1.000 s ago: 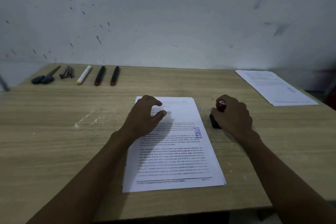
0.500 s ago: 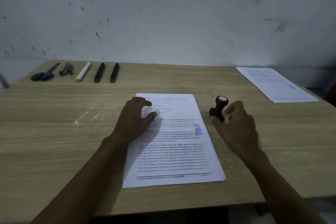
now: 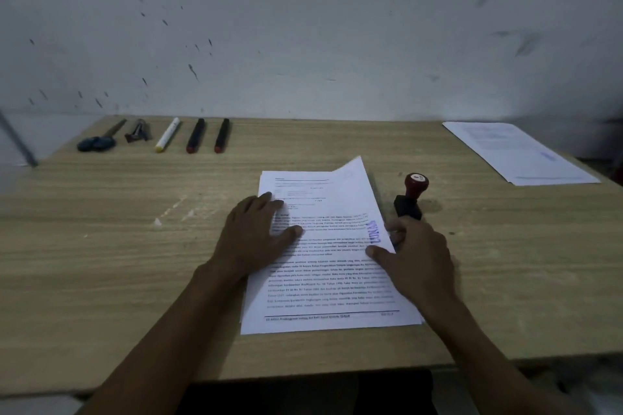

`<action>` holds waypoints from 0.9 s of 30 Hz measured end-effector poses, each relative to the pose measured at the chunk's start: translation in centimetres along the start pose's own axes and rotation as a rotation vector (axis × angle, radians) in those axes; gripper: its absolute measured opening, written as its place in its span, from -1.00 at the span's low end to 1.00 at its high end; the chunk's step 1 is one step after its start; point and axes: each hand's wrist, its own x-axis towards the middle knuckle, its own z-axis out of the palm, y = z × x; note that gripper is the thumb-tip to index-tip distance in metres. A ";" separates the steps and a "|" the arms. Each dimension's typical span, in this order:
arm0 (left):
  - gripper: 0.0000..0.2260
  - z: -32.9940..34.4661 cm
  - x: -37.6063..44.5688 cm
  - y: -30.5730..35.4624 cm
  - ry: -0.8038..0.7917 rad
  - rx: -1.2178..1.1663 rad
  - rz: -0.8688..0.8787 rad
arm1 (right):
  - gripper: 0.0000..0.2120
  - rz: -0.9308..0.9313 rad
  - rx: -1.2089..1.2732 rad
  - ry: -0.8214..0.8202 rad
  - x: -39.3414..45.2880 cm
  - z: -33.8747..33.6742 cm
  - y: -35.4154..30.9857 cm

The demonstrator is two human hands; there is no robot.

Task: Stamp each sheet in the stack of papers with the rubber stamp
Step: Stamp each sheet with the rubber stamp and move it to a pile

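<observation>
A stack of printed papers (image 3: 323,283) lies in the middle of the wooden table (image 3: 135,246). The top sheet (image 3: 344,199) carries a blue stamp mark near its right edge, and that edge is lifted and curled. My left hand (image 3: 256,239) presses flat on the stack's upper left part. My right hand (image 3: 414,259) pinches the top sheet's right edge, thumb on top. The rubber stamp (image 3: 410,195), with a red knob and black base, stands upright on the table just right of the stack, free of both hands.
A second pile of sheets (image 3: 519,152) lies at the far right corner. Along the far left edge lie scissors (image 3: 99,140), a small dark tool (image 3: 137,131), a white marker (image 3: 167,140) and two black markers (image 3: 195,136) (image 3: 221,135). A wall rises behind the table.
My right hand let go of the stamp, left it standing, moved left to the stack and took the top sheet's right edge, which now lifts. My left hand stays on the stack.
</observation>
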 end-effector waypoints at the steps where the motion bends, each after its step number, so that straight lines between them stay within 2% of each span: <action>1: -0.18 0.1 0.0 -0.1 0.004 -0.002 0.006 | -0.67 0.022 0.046 0.018 0.0 0.0 -0.2; 6: -0.24 0.0 -0.1 -0.3 0.013 -0.016 0.009 | -0.78 0.078 0.153 0.074 0.6 0.1 -0.5; 11: -0.24 -0.4 -0.2 0.0 0.030 -0.034 0.051 | -0.87 0.002 0.142 0.128 0.5 0.3 0.0; 13: -0.20 -0.9 -0.4 0.5 0.052 -0.088 0.047 | -0.88 -0.024 0.148 0.137 0.4 0.4 0.1; 16: -0.23 -1.9 -1.0 1.4 0.098 -0.209 0.033 | -0.88 -0.061 0.163 0.206 0.2 0.3 0.2; 20: -0.14 -2.3 -1.5 1.7 0.068 -0.326 -0.107 | -0.84 -0.094 0.278 0.282 -0.2 -0.3 0.1; 23: -0.27 -2.7 -1.8 2.2 0.153 -0.505 -0.136 | -0.90 -0.109 0.355 0.269 -0.4 -0.8 -0.1; 27: -0.31 -3.6 -1.4 2.2 0.176 -0.833 -0.338 | -0.93 -0.086 0.536 0.216 -0.5 -1.2 -0.4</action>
